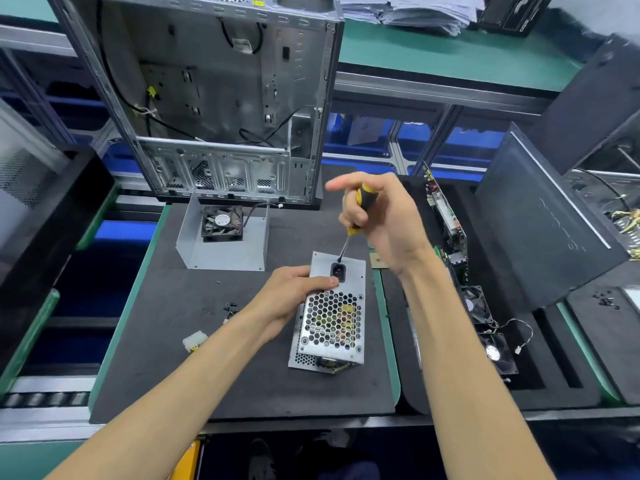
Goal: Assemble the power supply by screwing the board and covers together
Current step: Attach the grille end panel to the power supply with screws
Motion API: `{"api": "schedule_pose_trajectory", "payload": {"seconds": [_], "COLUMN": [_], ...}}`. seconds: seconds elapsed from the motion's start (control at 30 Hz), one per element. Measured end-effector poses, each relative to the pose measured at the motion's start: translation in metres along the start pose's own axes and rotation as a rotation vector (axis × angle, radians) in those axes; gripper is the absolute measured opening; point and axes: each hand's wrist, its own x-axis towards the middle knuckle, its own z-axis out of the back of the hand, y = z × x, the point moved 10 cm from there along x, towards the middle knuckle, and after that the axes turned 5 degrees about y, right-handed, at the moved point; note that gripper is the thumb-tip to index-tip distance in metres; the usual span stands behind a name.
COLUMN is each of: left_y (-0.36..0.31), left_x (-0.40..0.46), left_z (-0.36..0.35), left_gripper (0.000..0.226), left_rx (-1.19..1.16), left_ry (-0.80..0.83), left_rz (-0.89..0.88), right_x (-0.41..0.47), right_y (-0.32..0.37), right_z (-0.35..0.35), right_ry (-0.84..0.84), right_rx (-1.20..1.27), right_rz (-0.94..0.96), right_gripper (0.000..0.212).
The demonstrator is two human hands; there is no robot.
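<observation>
A silver power supply case (332,323) with a honeycomb grille stands tilted on the black foam mat (194,358). My left hand (287,292) grips its left side, thumb on the top face by the black power socket (338,271). In my right hand (381,216) is a yellow-and-black screwdriver (360,209), its tip resting on the case just above the socket. Behind, a grey metal cover (225,251) with a black fan (221,223) mounted in it lies open on the mat. Several small black screws (230,308) lie left of my left wrist.
An open PC tower chassis (221,98) stands at the mat's back. A white connector (194,341) lies under my left forearm. Right of the mat are circuit boards (450,220), loose fans (485,327) and a dark case panel (540,216). More screws (606,301) sit far right.
</observation>
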Motion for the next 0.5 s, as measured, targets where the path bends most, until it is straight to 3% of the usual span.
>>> {"api": "schedule_pose_trajectory", "payload": {"seconds": [0.13,0.4,0.5], "left_y": [0.000,-0.001,-0.003], "left_x": [0.000,0.002,0.001], "left_z": [-0.001,-0.002,-0.005], "left_gripper": [0.023,0.021,0.021], "left_rx": [0.008,0.009,0.000], "left_ry": [0.008,0.005,0.012], "left_rz": [0.000,-0.003,-0.009], "right_x": [0.005,-0.002,-0.012], "right_y": [-0.006,-0.013,-0.015], "right_z": [-0.003,0.012,0.023], "right_ry": [0.068,-0.130,-0.282], "right_rx": [0.022,-0.028,-0.095], "right_rz": [-0.095,0.007,0.070], "right_gripper": [0.029,0.022,0.026]}}
